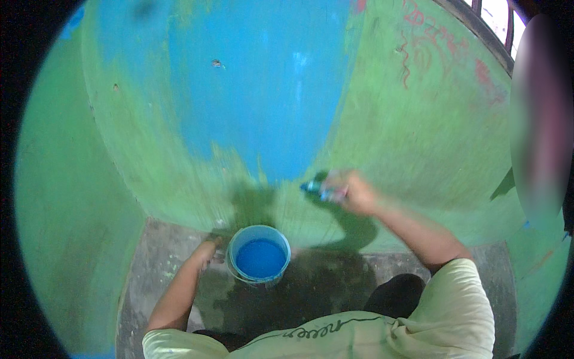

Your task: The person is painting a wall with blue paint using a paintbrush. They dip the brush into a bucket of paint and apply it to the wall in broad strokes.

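My right hand, smeared by motion, grips a paintbrush with blue on it. The brush tip points left at the green wall, just right of the lower end of a blue painted area. Whether the bristles touch the wall cannot be told. A plastic bucket containing blue paint is low in front of me, by the foot of the wall. My left hand is just left of the bucket, fingers apart, with nothing visible in it; part of the hand is in shadow.
Green wall surrounds the blue area, with red scribbles at upper right. Another green wall meets it on the left. Grey floor lies below. A barred window shows top right, beside a blurred patch.
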`<state>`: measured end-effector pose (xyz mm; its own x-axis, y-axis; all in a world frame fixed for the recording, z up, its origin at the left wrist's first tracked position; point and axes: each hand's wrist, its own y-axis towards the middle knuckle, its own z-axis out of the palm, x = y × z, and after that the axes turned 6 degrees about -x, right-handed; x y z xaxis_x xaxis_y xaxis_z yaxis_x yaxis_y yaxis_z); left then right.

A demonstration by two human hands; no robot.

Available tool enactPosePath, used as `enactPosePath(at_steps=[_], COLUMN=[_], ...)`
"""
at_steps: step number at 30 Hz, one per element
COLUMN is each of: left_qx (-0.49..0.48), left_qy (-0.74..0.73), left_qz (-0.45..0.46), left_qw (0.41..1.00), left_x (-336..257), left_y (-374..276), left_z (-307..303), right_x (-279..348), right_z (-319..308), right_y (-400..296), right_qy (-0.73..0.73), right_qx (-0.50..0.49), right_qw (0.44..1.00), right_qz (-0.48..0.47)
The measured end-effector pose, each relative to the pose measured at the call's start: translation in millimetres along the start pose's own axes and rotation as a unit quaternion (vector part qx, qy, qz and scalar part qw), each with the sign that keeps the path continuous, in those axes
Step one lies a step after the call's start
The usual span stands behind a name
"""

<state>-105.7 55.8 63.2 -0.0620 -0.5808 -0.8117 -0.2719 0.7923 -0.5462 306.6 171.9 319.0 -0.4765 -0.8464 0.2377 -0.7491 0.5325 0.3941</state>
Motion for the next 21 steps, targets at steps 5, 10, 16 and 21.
enactPosePath(at_steps=[5,10,16,21], left_qx=[-0.006,0.038,0.045,0.033], left_qy=[-0.107,-0.072,-0.076,-0.081], left_qz=[-0.005,0.002,0.004,0.019], left_qw=[0.994,0.997,0.996,0.996], left_x=[13.5,7.6,7.3,16.6], left_y=[-2.8,12.3,13.9,24.0], left_z=[5.7,12.7,17.3,23.0], right_x=[38.1,58.5,30.7,24.4], right_z=[-140.5,-197.6,-35.9,74.1], right_y=[46.8,55.3,2.5,-53.8], right_qy=[-0.054,-0.247,-0.358,-0.195], right_qx=[-0.166,-0.378,-0.198,0.034], right_qw=[0.98,0.866,0.881,0.971], right_qz=[-0.092,-0.215,-0.236,-0.135])
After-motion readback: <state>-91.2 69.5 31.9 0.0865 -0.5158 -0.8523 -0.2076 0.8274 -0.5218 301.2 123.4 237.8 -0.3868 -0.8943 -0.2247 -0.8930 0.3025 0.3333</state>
